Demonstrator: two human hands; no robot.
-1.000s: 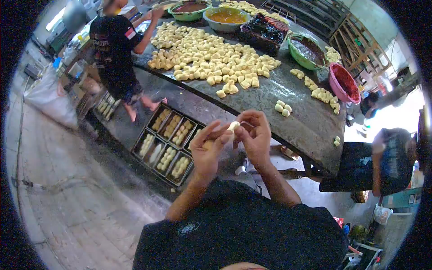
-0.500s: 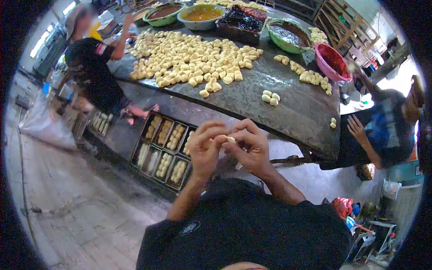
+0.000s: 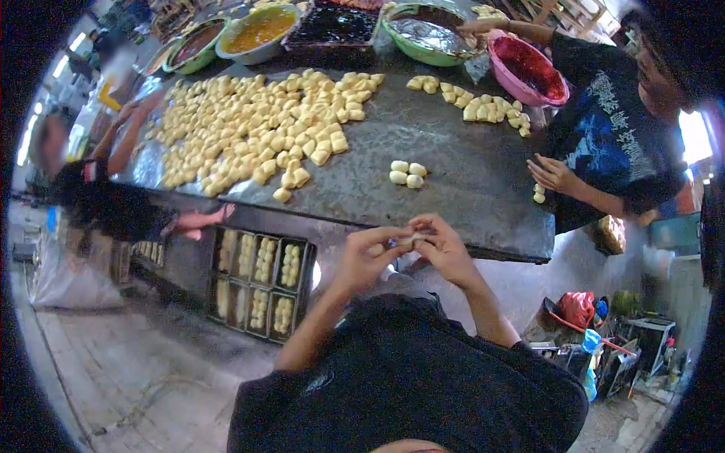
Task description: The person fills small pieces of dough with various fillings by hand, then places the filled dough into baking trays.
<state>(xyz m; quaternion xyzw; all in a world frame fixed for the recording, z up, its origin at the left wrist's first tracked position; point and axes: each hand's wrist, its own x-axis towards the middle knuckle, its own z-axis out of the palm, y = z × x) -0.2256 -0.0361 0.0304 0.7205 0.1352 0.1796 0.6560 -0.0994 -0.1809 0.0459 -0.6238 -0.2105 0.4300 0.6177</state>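
My left hand (image 3: 366,257) and my right hand (image 3: 442,249) meet just off the table's near edge. Their fingertips pinch a small piece of dough (image 3: 408,243) between them, largely covered by the fingers. Beyond my hands, a little cluster of smooth, rounded dough balls (image 3: 408,175) sits on the dark table (image 3: 453,204). A wide heap of cut dough pieces (image 3: 257,128) spreads over the table's left half. More dough pieces (image 3: 491,109) lie in a row toward the far right.
Basins of orange filling (image 3: 257,34), dark filling (image 3: 332,26) and red filling (image 3: 525,68) line the far side. Below the table at left stand baking tins (image 3: 260,283) with dough balls. One co-worker (image 3: 612,128) stands at right, another (image 3: 106,181) at left.
The view has swung, so table and tins sit differently in it. The right co-worker now leans in, an arm stretched across the basins. My hands still pinch the dough.
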